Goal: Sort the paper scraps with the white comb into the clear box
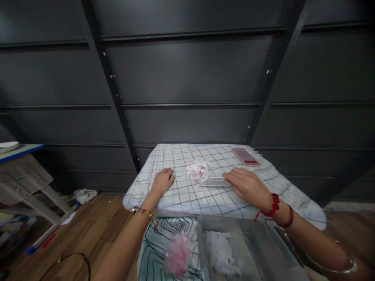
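In the clear plastic bin [263, 249] at the near edge lie white and pink paper scraps [220, 255]. Beyond it, on the checked cloth-covered table [181, 195], the right hand [249, 185] pinches a flat white card [213, 181] beside a small heap of paper bits [197, 169]. The left hand [163, 181] rests loosely curled on the cloth, holding nothing. A pink phone [246, 157] lies at the far corner; dark panelled wall behind, wooden floor below.
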